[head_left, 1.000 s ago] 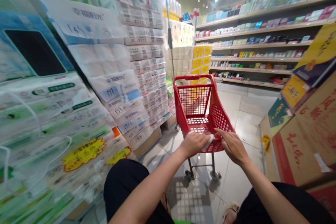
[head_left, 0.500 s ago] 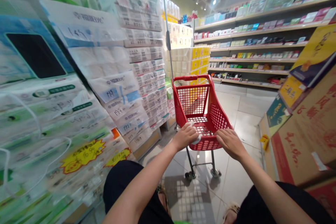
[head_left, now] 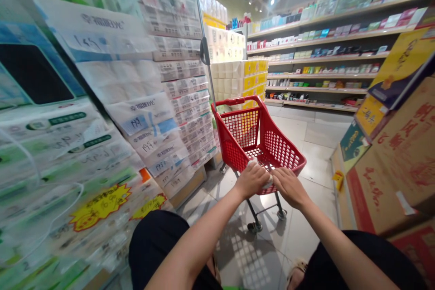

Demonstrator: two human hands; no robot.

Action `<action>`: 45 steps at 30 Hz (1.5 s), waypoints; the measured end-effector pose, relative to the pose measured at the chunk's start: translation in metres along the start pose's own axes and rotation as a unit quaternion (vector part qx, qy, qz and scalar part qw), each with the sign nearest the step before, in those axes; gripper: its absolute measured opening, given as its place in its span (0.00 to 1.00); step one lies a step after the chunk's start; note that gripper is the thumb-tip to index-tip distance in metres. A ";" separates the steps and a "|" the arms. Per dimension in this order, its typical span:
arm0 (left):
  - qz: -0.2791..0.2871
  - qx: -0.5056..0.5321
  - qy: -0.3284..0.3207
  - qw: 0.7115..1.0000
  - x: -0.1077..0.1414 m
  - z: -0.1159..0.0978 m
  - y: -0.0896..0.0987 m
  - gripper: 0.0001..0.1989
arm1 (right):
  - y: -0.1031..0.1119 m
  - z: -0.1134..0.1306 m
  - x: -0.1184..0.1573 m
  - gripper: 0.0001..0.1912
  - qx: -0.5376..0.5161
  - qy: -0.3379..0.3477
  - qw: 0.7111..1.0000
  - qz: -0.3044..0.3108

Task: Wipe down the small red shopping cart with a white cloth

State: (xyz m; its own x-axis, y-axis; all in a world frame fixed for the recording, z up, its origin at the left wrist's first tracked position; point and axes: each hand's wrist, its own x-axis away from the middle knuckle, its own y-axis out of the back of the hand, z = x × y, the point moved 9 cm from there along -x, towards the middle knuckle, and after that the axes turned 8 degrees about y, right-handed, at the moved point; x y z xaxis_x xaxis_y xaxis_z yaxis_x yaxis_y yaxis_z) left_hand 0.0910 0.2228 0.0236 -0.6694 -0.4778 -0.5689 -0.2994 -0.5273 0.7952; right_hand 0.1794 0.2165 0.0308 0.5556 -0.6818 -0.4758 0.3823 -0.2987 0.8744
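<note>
Pressing left hand (head_left: pixel 252 180): fingers curled over tissue (head_left: pixel 268 182), pinning it against cart (head_left: pixel 234 148).
Right hand (head_left: pixel 288 186): on rim (head_left: pixel 300 166), perhaps for steadiness; grip unclear.

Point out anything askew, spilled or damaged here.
The red cart stands askew in the aisle: its handle end sits left by the stacked packs, its near end points right. I see no spill or damage.

The cart (head_left: pixel 282 147) stands on the floor (head_left: pixel 314 163), between stacked packs (head_left: pixel 183 70) to the left and cartons (head_left: pixel 380 181) to the right. A pole (head_left: pixel 205 52) rises at the cart's far left corner (the handle (head_left: pixel 234 101) end). Shelving (head_left: pixel 326 59) lies beyond. At the near rim, the left hand (head_left: pixel 253 179) is beside the right hand (head_left: pixel 288 185).
</note>
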 end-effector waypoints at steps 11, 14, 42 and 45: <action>0.042 0.029 -0.028 0.998 -0.025 0.053 0.006 0.17 | 0.016 -0.037 0.018 0.18 -0.051 0.002 0.998 0.023; 0.038 0.013 -0.007 0.999 -0.031 0.053 0.000 0.16 | 0.021 -0.042 0.014 0.20 -0.033 -0.020 0.998 0.056; 0.011 -0.047 0.143 0.988 -0.008 0.162 0.032 0.12 | 0.017 -0.070 0.022 0.23 0.132 -0.056 0.987 -0.073; 0.009 -0.037 0.186 0.982 -0.006 0.150 0.027 0.13 | 0.016 -0.062 0.019 0.23 0.145 -0.057 0.985 -0.077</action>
State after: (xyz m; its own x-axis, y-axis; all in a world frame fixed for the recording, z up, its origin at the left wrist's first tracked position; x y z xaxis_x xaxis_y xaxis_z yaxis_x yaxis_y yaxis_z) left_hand -0.0154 0.3171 0.0797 -0.3753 -0.7044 -0.6025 -0.2295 -0.5591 0.7967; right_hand 0.2423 0.2403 0.0294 0.4157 -0.6789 -0.6052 0.2202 -0.5705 0.7912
